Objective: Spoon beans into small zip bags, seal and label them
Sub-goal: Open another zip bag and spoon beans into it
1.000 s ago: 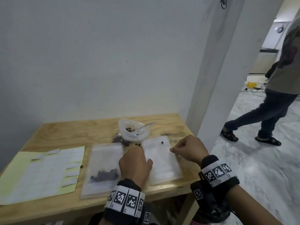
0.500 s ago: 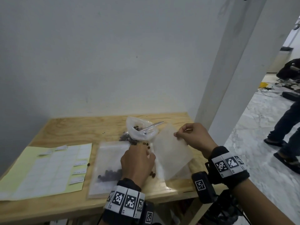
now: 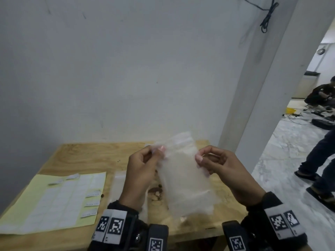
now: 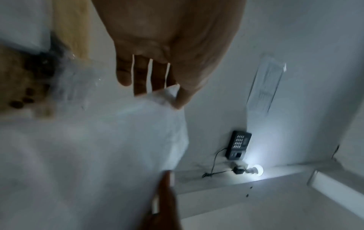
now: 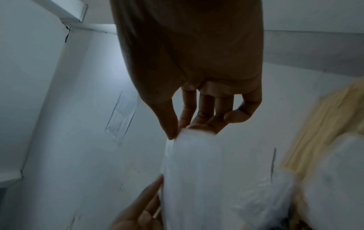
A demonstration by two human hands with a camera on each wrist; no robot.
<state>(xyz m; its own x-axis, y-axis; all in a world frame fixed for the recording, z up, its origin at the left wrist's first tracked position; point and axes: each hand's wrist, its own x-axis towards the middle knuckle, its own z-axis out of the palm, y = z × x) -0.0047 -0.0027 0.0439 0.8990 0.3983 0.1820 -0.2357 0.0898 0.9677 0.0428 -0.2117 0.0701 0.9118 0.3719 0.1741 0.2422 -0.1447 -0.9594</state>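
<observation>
Both hands hold an empty clear zip bag (image 3: 183,176) upright above the wooden table (image 3: 87,156). My left hand (image 3: 145,167) pinches its top left edge and my right hand (image 3: 215,163) pinches its right edge just below the zip strip. In the left wrist view the bag (image 4: 110,140) hangs from thumb and fingers, with loose beans (image 4: 21,99) at the left. The right wrist view shows thumb and fingers pinching the bag (image 5: 195,171). A second bag (image 3: 118,185) lies flat on the table, mostly hidden behind my left hand. Loose beans (image 3: 156,189) lie under the raised bag. The bean bowl and spoon are hidden.
A yellow label sheet (image 3: 54,201) lies at the table's left, with written labels (image 3: 92,203) along its right edge. A white wall stands behind the table and a pillar (image 3: 262,105) at the right. On the floor beyond, one person (image 3: 320,160) walks and another (image 3: 320,95) crouches.
My right hand lifted the empty bag off the table and up in front of me. My left hand left the table and took hold of the bag's other edge.
</observation>
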